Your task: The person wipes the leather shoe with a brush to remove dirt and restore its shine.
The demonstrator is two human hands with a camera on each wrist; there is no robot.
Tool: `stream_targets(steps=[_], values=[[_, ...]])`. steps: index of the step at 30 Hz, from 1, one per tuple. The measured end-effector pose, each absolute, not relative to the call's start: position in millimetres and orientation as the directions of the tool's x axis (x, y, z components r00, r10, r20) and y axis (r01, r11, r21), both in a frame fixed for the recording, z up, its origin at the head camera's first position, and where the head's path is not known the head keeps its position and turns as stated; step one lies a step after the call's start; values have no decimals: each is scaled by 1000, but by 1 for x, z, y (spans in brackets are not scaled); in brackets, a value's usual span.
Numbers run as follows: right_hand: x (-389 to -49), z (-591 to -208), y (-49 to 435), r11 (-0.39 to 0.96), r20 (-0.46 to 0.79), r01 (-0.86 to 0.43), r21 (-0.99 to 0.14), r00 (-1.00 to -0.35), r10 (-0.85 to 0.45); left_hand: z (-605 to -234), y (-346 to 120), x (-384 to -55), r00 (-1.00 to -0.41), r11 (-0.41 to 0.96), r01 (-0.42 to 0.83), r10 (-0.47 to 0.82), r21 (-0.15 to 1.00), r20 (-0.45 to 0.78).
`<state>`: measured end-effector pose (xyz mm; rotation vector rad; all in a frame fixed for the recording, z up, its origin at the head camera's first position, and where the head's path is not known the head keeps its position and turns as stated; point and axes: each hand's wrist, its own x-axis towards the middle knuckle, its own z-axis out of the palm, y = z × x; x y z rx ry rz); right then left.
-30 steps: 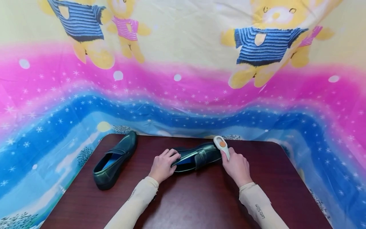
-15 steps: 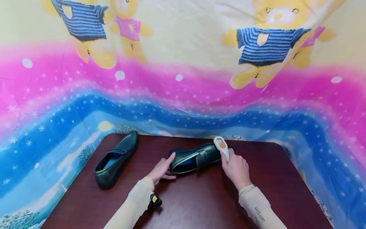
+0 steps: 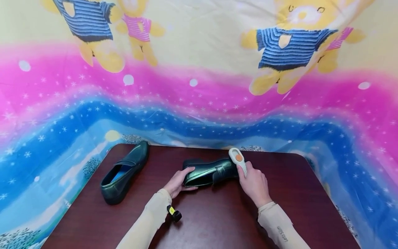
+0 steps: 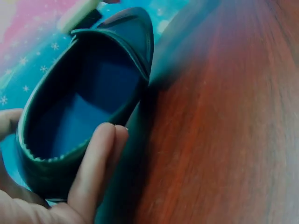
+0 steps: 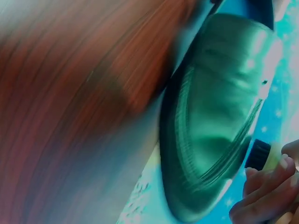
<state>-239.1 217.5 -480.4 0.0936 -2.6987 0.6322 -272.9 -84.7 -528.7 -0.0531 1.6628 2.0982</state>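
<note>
A dark green-black loafer [image 3: 203,174] with a blue insole lies tilted on its side near the table's back edge. My left hand [image 3: 176,182] grips its heel, thumb above and fingers beneath; in the left wrist view, fingers [image 4: 96,163] press on either side of the heel opening. My right hand [image 3: 255,183] holds a shoe brush [image 3: 242,165] by its pale handle, which has an opening with orange in it. In the right wrist view, dark bristles [image 5: 258,156] stand at the side of the loafer's toe [image 5: 219,107]; whether they touch cannot be told.
A matching loafer [image 3: 135,157] rests at the left of the brown table [image 3: 214,221], toe towards the back. Behind the table hangs a cloth [image 3: 199,97] printed with bears. A small black wrist device [image 3: 174,213] sits beneath my left sleeve.
My left hand has shifted its grip from over the opening to around the heel. The loafer has rolled further onto its side. The brush has moved slightly left.
</note>
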Motion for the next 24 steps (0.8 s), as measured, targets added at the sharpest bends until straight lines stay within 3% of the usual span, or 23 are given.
stream_targets(steps=[9,15,19,24], values=[[-219,-473,144,861,323,-285,-420,-934,-151,-530,-74,-270,-930,-187,-296,280,937,-238],[-205,-481,105,863,382,-342,-372,-904,-194,-529,-69,-266,-951,-120,-241,226,963,-210],[-206,-487,102,877,422,-340,-340,-888,-180,-530,-70,-263,-963,-96,-221,178,971,-201],[-209,-487,130,900,411,-277,-337,-903,-124,-530,-70,-262,-958,-184,-228,217,956,-187]])
